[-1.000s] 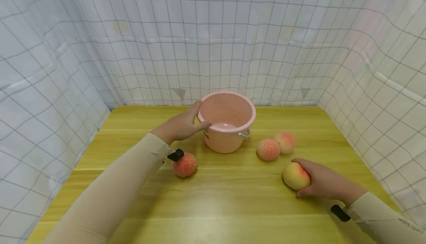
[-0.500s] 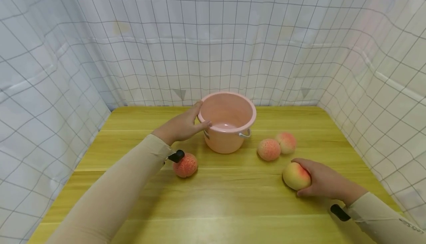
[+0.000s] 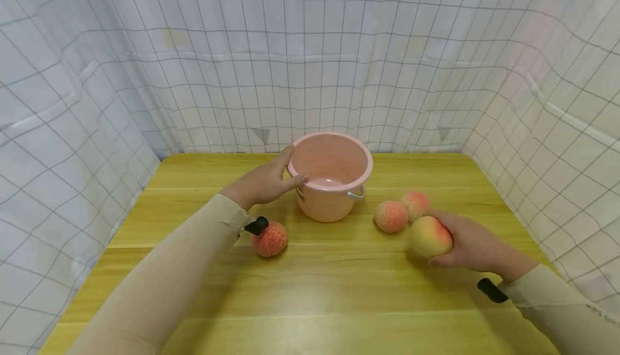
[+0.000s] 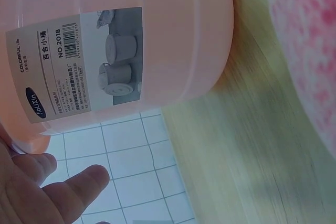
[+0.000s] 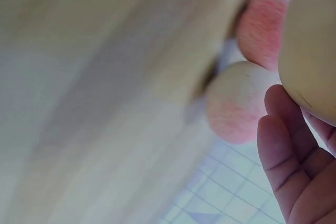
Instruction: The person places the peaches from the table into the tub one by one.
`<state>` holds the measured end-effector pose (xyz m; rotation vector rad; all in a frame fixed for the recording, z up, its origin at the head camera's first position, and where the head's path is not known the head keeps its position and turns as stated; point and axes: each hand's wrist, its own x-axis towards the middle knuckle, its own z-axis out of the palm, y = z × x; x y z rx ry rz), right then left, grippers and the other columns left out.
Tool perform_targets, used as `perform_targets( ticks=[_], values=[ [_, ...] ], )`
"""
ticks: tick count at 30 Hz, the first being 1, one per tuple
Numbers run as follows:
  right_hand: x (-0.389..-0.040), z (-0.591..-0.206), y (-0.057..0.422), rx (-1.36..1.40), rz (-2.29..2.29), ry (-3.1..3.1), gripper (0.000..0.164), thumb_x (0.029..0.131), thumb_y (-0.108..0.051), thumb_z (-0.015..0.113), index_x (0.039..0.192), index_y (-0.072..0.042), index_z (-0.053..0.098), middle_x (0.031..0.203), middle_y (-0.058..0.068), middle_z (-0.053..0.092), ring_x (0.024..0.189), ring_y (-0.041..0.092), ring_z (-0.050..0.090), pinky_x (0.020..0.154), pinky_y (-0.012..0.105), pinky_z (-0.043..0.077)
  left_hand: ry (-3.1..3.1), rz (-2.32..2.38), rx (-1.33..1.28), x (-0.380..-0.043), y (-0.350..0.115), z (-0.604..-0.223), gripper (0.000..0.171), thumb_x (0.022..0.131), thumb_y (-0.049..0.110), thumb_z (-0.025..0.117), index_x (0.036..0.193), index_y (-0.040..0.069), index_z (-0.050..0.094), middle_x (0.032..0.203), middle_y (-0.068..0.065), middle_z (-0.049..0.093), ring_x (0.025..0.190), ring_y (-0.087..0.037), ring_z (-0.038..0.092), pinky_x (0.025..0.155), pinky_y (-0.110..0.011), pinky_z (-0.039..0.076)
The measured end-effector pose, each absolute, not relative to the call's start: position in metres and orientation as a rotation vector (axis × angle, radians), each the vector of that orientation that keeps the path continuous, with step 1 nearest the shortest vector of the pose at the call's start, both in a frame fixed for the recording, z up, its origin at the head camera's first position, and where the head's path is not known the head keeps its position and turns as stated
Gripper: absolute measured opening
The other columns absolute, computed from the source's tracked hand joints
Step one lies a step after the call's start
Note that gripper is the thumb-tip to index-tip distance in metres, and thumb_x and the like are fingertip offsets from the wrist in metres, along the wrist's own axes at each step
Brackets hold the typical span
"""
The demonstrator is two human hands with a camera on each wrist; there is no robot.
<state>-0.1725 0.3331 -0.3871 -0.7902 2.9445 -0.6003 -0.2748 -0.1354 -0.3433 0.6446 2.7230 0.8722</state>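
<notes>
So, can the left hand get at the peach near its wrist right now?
Probably not yet: the left hand holds the rim of the pink bucket. If it let go, likely yes: the peach lies close by on the table, partly behind the black wrist piece.

Head: table (image 3: 310, 296) is viewed from above, forward and down | Left wrist: bucket (image 4: 173, 40) is viewed very near, turned sideways | Right wrist: peaches (image 5: 236, 106) are viewed close, tilted | Shared: bucket by head/left wrist; peaches by head/right wrist
</notes>
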Motion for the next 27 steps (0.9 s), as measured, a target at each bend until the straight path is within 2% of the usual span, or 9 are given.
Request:
perform_targets(
  ticks=[4, 12, 22, 27],
  values=[
    [-0.181, -0.374, 0.327, -0.791, -0.605, 2.98, 0.083, 0.072, -0.036, 0.099, 0.14, -0.014, 0.057, 0.115, -0.002, 0.072, 0.096, 0.011, 0.065, 0.083, 0.036, 0.057, 2.721, 0.869, 0.638, -0.274, -0.135, -0.342, 0.112, 0.094, 0.084, 0.045, 0.17, 0.021, -0.008, 0.179, -0.001, -0.002, 0.165, -0.026, 0.013, 0.132, -0.052, 0.02],
    [-0.197, -0.343, 0.312, -0.851, -0.717, 2.978, 0.08, 0.074, -0.032, 0.098, 0.139, -0.009, 0.057, 0.121, 0.007, 0.071, 0.1, 0.02, 0.066, 0.085, 0.042, 0.057, 2.721, 0.873, 0.63, -0.273, -0.134, -0.34, 0.114, 0.093, 0.085, 0.045, 0.17, 0.021, -0.008, 0.179, -0.002, -0.002, 0.164, -0.027, 0.015, 0.131, -0.054, 0.021],
    [-0.218, -0.317, 0.288, -0.797, -0.785, 3.015, 0.082, 0.074, -0.031, 0.098, 0.141, -0.01, 0.057, 0.12, 0.009, 0.072, 0.1, 0.024, 0.066, 0.088, 0.047, 0.055, 2.724, 0.875, 0.633, -0.273, -0.134, -0.341, 0.112, 0.095, 0.083, 0.047, 0.171, 0.021, -0.008, 0.179, -0.004, 0.0, 0.164, -0.03, 0.017, 0.13, -0.056, 0.023],
    [-0.234, -0.308, 0.269, -0.744, -0.874, 2.974, 0.076, 0.075, -0.03, 0.098, 0.139, -0.017, 0.058, 0.118, 0.004, 0.07, 0.099, 0.022, 0.065, 0.09, 0.046, 0.054, 2.726, 0.874, 0.629, -0.273, -0.134, -0.34, 0.111, 0.095, 0.082, 0.047, 0.171, 0.022, -0.008, 0.179, -0.004, -0.001, 0.164, -0.031, 0.018, 0.13, -0.057, 0.024]
  ],
)
